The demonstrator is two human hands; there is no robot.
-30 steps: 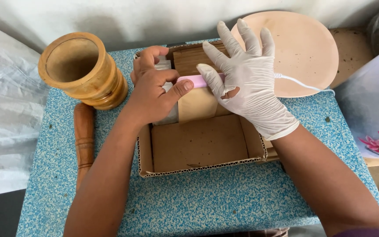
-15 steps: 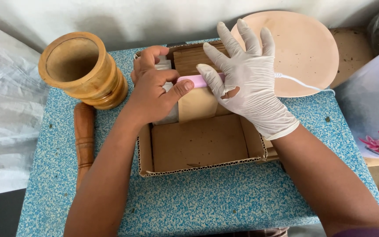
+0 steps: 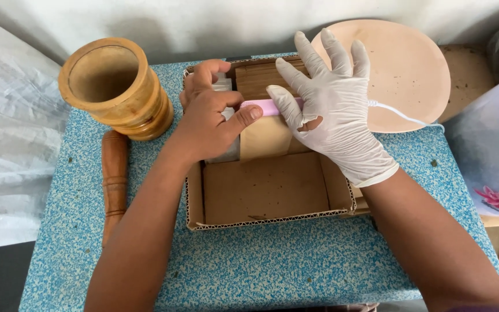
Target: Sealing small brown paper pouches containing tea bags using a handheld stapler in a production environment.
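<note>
Hands are meeting over a shallow cardboard box (image 3: pixel 267 193) on the blue speckled surface (image 3: pixel 249 266). Left hand (image 3: pixel 209 118) is pinching a light, stiff pink bar (image 3: pixel 264 106) at its end; gloved right hand (image 3: pixel 333 110), fingers spread, is bracing it. Wooden cup (image 3: pixel 114 86) is sitting at ten o'clock, tan packets (image 3: pixel 264 138) underneath.
</note>
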